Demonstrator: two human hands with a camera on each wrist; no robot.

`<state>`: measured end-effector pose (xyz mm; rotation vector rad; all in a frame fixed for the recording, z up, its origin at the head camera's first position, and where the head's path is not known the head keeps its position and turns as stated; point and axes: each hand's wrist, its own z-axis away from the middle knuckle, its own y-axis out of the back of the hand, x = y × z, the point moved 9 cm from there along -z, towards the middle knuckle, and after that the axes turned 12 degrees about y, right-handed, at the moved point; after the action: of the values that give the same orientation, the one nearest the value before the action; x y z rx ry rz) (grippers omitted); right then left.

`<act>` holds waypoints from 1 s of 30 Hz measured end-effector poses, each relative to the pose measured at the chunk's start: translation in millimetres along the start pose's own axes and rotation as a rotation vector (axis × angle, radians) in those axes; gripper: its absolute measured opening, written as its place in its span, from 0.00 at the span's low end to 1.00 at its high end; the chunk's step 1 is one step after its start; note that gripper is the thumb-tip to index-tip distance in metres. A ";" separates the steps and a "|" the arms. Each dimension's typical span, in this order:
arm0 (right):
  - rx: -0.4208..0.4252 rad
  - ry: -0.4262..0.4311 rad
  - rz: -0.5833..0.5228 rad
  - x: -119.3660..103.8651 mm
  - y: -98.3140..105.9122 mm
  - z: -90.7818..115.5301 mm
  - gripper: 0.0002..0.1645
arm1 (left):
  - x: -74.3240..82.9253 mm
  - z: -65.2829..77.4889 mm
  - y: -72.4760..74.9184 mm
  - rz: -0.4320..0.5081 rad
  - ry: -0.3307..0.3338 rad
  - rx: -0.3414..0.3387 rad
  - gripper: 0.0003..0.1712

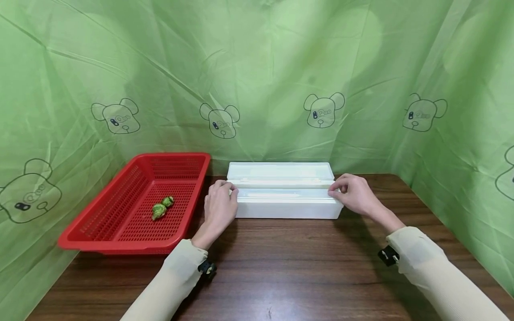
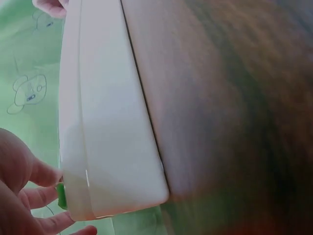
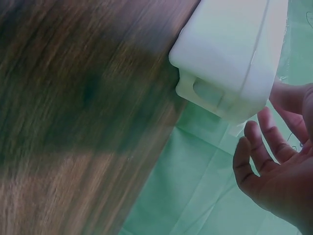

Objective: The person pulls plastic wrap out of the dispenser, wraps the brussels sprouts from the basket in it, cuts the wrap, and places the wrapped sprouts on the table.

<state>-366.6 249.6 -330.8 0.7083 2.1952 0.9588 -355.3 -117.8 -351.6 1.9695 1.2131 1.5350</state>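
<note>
A long white cling film dispenser lies crosswise on the table, its lid standing up behind it. At its left end is my left hand, thumb and fingertips pinching the upper edge beside a small green piece. My right hand pinches with thumb and forefinger at the right end of the upper edge. There, a bit of clear film shows by the fingers, its extent hard to make out. The other right fingers curl loosely beneath.
A red plastic basket stands to the left, close to my left hand. Two small green leafy vegetables, perhaps Brussels sprouts, lie in it. Green cloth with bear drawings surrounds the brown wooden table.
</note>
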 end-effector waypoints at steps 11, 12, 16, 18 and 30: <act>-0.006 -0.099 -0.057 10.3 2.3 -3.0 0.03 | 1.3 -4.5 -0.9 0.011 0.046 -0.041 0.07; -0.007 -0.107 -0.065 11.1 2.1 -2.9 0.04 | 1.6 -4.8 -0.4 0.010 0.047 -0.039 0.07; -0.016 -0.146 -0.094 16.1 -0.1 -2.0 0.05 | 0.8 -5.8 -1.7 0.002 0.065 -0.049 0.07; -0.018 -0.163 -0.106 17.8 -0.8 -1.6 0.05 | 0.0 -6.5 -3.4 -0.005 0.076 -0.059 0.07; -0.001 -0.219 -0.155 25.1 -0.1 -3.4 0.08 | 0.2 -11.1 -2.0 0.048 0.117 -0.013 0.07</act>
<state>-385.5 265.1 -337.4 0.6025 2.0242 0.7657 -366.3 -119.0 -349.1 1.9372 1.2065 1.6989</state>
